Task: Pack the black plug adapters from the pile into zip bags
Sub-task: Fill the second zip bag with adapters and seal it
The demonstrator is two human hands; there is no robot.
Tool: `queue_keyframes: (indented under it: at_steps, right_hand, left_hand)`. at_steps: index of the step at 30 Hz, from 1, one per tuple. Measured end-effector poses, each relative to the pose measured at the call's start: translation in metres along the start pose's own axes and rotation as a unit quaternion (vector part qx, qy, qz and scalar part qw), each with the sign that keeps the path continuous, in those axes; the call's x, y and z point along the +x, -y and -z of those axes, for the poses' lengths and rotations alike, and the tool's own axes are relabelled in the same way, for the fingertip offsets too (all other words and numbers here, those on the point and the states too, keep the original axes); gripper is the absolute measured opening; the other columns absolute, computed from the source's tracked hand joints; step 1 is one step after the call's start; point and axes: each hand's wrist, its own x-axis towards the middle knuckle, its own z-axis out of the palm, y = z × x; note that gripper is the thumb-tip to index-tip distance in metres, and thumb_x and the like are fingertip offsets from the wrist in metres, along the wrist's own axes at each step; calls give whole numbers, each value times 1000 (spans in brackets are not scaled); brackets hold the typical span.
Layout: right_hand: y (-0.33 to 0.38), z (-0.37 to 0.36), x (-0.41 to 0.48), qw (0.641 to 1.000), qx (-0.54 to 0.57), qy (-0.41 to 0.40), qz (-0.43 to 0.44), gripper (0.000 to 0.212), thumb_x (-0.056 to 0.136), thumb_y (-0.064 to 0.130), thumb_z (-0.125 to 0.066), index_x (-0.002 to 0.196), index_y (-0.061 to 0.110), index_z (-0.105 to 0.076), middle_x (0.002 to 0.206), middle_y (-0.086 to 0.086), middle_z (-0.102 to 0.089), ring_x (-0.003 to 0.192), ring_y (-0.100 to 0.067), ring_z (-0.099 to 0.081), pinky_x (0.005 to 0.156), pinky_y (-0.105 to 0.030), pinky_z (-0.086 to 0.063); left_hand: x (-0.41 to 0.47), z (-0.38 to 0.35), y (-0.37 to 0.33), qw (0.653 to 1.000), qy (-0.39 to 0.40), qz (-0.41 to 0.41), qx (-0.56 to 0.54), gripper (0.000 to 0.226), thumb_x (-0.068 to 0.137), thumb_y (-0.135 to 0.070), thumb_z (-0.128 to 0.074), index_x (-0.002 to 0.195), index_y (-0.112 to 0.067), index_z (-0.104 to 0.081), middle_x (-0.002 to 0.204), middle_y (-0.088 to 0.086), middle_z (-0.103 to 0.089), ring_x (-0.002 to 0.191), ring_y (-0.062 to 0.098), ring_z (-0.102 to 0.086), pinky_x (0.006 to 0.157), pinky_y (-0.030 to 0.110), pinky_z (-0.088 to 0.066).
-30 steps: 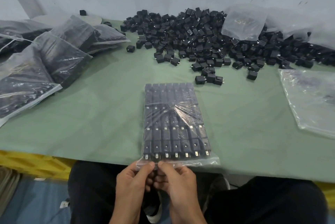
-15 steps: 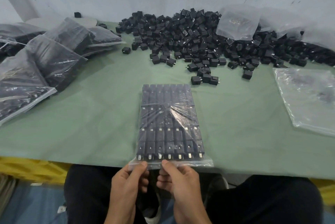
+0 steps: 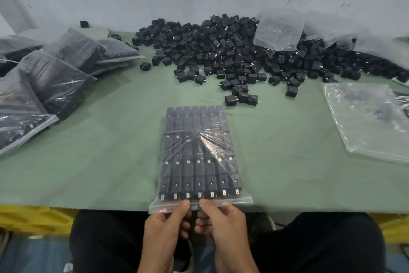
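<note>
A clear zip bag (image 3: pixel 199 153) filled with neat rows of black plug adapters lies flat on the green table (image 3: pixel 110 151), its zip edge hanging over the near table edge. My left hand (image 3: pixel 170 222) and my right hand (image 3: pixel 219 219) both pinch the middle of that zip strip, thumbs on top and almost touching. A large loose pile of black plug adapters (image 3: pixel 232 51) spreads across the back of the table.
Several filled zip bags (image 3: pixel 55 73) are stacked at the left. Flat empty zip bags (image 3: pixel 371 118) lie at the right, and more clear bags (image 3: pixel 278 27) rest on the pile. A grey wall stands behind. Yellow crates (image 3: pixel 33 217) sit under the table's edge.
Both hands stay pinched on the zip strip at its middle; the left thumb now sits a little further up on the strip. The bag has not moved.
</note>
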Motion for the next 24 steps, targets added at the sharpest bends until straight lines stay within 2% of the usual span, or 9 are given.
queue_keyframes:
  at_steps: [4, 7, 12, 17, 24]
  right_hand:
    - [0, -1, 0, 1000, -6, 12, 6, 17, 84, 6, -75, 69, -1, -72, 61, -16, -65, 50, -19, -60, 46, -26, -51]
    - [3, 1, 0, 1000, -13, 16, -3, 22, 84, 5, -76, 62, 2, -72, 60, -17, -65, 48, -20, -59, 44, -26, -51]
    - [6, 10, 1, 1000, -6, -13, 6, 14, 82, 4, -77, 72, -3, -73, 61, -14, -67, 50, -19, -60, 45, -27, -52]
    - [9, 12, 2, 1000, -8, -6, 20, 13, 84, 2, -74, 74, -6, -74, 62, -16, -67, 50, -19, -60, 47, -27, -53]
    - [8, 14, 3, 999, -18, 15, 22, 16, 86, 5, -74, 73, -6, -74, 63, -17, -65, 53, -22, -59, 50, -29, -54]
  left_hand:
    - [-2, -6, 3, 999, 43, -5, 26, 23, 83, -17, -76, 67, -1, -77, 57, 22, -63, 47, 19, -53, 42, 23, -43]
    - [-1, -7, 4, 998, 32, -16, 47, 19, 85, -12, -75, 67, -6, -79, 60, 23, -67, 46, 17, -54, 41, 22, -43]
    - [3, -6, 4, 998, 11, -21, 54, 20, 82, -13, -79, 62, -9, -78, 59, 18, -67, 42, 14, -54, 38, 23, -44]
    - [2, -9, 5, 999, 7, 0, 35, 23, 84, -11, -77, 61, -10, -77, 58, 17, -65, 42, 14, -54, 37, 23, -42]
    - [-7, -20, 1, 999, 36, 2, 38, 23, 85, -12, -75, 65, 0, -77, 55, 22, -64, 43, 16, -54, 40, 21, -45]
